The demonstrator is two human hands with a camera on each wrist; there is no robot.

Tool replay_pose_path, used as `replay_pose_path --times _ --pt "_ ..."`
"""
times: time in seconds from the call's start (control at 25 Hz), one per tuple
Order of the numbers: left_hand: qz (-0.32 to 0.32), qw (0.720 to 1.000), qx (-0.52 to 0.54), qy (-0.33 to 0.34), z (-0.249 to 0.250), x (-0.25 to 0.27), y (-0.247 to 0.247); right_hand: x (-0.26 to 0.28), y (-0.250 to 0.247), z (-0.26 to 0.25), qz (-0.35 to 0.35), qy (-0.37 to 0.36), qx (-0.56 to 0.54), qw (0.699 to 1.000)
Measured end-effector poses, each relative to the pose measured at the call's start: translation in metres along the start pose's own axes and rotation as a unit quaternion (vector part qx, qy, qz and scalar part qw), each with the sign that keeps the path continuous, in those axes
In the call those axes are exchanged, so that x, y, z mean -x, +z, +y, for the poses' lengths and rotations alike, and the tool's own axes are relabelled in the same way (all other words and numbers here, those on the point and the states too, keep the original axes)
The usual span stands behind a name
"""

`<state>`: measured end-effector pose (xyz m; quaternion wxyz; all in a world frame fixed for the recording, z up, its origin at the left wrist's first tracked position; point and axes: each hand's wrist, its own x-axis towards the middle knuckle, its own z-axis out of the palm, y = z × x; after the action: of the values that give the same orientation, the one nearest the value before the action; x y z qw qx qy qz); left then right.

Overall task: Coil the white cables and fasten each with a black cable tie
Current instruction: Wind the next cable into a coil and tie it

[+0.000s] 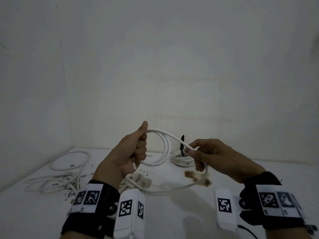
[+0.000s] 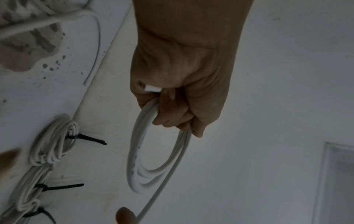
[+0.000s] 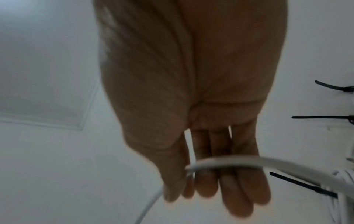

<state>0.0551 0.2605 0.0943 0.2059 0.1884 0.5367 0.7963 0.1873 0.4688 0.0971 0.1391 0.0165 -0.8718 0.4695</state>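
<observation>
My left hand [image 1: 138, 149] is held above the table, fist closed round a small coil of white cable [image 1: 165, 147], thumb up; the left wrist view shows the coil [image 2: 138, 153] hanging from the curled fingers [image 2: 172, 118], one cable end poking out of the fist. My right hand [image 1: 190, 150] pinches the strand leaving the coil between thumb and forefinger. The right wrist view shows that strand [image 3: 229, 161] crossing the fingers. The free tail [image 1: 172, 189] droops to the table and curves back left. A finished coil [image 1: 181, 158] with an upright black cable tie [image 1: 182, 142] lies behind.
Loose white cables [image 1: 69, 161] sprawl on the white table's left side [image 1: 51, 183]. Tied coils [image 2: 55, 141] lie in a row along the wall, their black tie tails [image 3: 325, 117] sticking out. Brown stains [image 1: 198, 177] mark the tabletop. Walls close the back and left.
</observation>
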Motion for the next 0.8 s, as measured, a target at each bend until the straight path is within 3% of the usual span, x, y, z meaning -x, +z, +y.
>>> replay_pose_path --times 0.08,0.16,0.28,0.4,0.52,0.64,0.8 --pt "0.0 1.0 0.012 -0.006 -0.002 0.0 0.004 -0.005 -0.003 0.005 0.143 -0.01 0.031 0.989" --pt "-0.002 1.0 0.012 -0.007 -0.005 0.0 0.009 -0.011 0.001 0.01 0.275 -0.015 0.06 0.959" --pt "-0.015 1.0 -0.002 -0.006 -0.009 0.001 0.017 -0.018 0.014 0.01 0.352 -0.016 0.031 0.935" --pt "-0.023 0.999 0.023 -0.015 -0.015 0.001 0.025 -0.023 0.025 0.011 0.336 0.015 0.051 0.94" --pt "-0.017 0.998 0.054 -0.018 -0.021 0.001 0.032 -0.024 0.027 0.014 0.293 0.051 -0.037 0.954" --pt "-0.005 0.998 0.056 -0.018 -0.028 0.002 0.04 -0.026 0.033 0.017 0.248 0.058 -0.011 0.967" --pt "0.007 0.999 0.033 -0.015 -0.029 0.004 0.043 -0.023 0.044 0.003 0.182 0.105 -0.197 0.958"
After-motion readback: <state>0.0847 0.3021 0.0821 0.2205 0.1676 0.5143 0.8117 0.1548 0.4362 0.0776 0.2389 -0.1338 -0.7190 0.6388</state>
